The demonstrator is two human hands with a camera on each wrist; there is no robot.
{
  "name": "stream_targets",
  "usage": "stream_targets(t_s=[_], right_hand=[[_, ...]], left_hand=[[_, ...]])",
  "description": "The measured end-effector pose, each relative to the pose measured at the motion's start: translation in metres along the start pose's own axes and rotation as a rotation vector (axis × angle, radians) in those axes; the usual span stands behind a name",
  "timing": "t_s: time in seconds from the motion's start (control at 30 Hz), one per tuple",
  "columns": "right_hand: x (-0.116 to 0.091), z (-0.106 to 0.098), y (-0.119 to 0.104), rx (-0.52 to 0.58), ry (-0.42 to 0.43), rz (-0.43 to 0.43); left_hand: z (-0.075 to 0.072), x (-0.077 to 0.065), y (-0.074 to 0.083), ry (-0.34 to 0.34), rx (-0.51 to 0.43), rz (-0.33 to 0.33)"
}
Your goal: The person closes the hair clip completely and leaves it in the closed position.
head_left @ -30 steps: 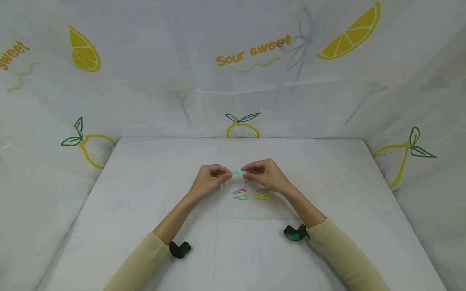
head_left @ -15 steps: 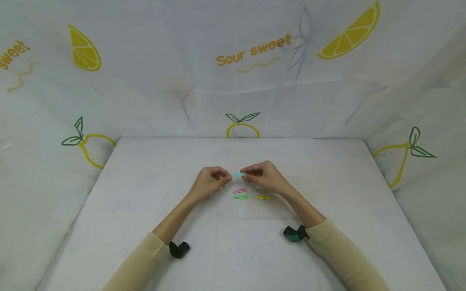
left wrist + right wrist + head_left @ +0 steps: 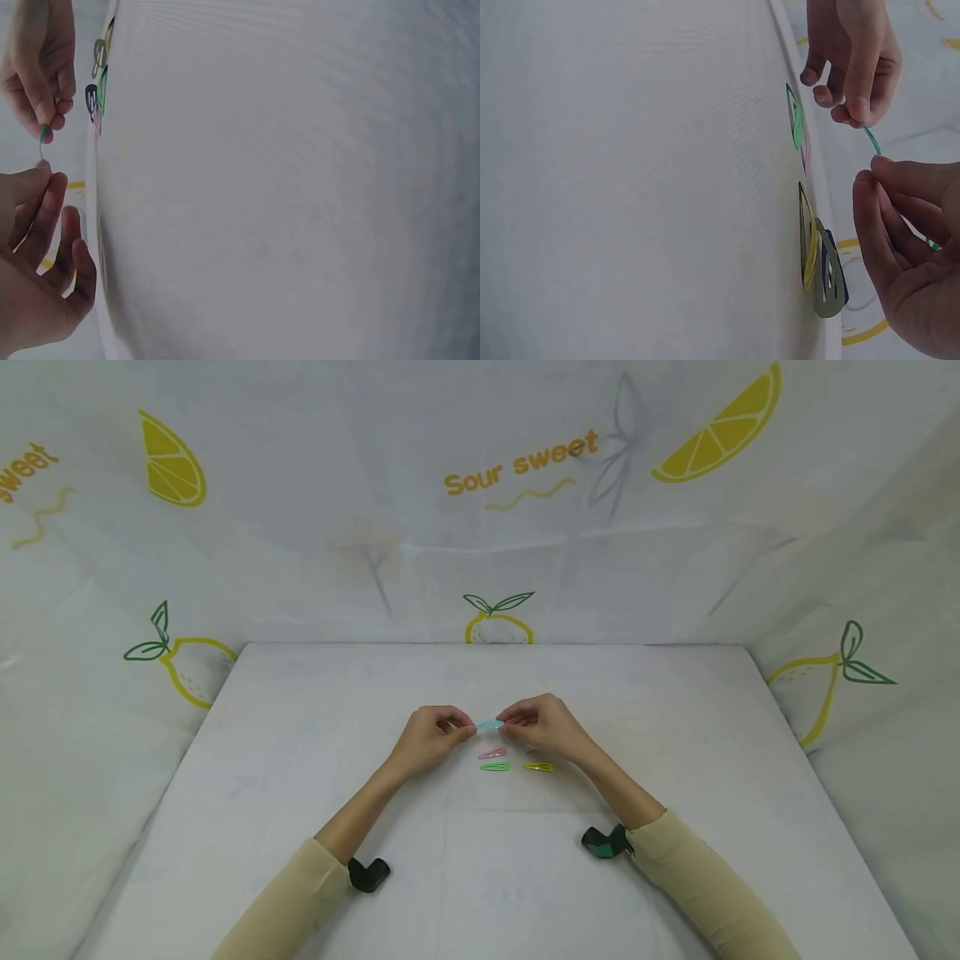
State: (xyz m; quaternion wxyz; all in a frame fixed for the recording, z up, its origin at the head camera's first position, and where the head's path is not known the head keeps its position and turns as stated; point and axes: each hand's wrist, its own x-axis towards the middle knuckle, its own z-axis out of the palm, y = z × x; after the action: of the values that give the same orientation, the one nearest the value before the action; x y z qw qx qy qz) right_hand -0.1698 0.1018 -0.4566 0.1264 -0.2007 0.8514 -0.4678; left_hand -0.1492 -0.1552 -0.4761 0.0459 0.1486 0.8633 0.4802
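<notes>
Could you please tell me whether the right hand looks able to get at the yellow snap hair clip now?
Probably yes, though the right hand pinches the light-blue hair clip and may need to let go first; the yellow snap hair clip lies uncovered nearby.

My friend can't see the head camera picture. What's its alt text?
A left hand and a right hand pinch a light-blue hair clip over a white table. A pink clip, green clip and yellow clip lie nearby.
</notes>
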Motion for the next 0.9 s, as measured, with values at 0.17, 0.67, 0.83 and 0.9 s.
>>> stream_targets(t_s=[0.17,0.67,0.83,0.9], right_hand=[[0.0009,0.0014,0.0003,-0.046,-0.010,-0.003],[0.0043,0.0037,-0.0023,-0.108,-0.090,-0.026],[0.0053,0.0051,-0.0020,-0.132,-0.109,-0.033],[0.0055,0.0052,-0.0019,-0.147,-0.114,-0.044]], left_hand=[[-0.0015,-0.0003,0.0011,-0.035,0.030,-0.016],[-0.0032,-0.0006,0.0041,-0.101,0.108,-0.074],[-0.0032,-0.0005,0.0033,-0.110,0.111,-0.079],[-0.0031,-0.0004,0.0028,-0.112,0.110,-0.079]])
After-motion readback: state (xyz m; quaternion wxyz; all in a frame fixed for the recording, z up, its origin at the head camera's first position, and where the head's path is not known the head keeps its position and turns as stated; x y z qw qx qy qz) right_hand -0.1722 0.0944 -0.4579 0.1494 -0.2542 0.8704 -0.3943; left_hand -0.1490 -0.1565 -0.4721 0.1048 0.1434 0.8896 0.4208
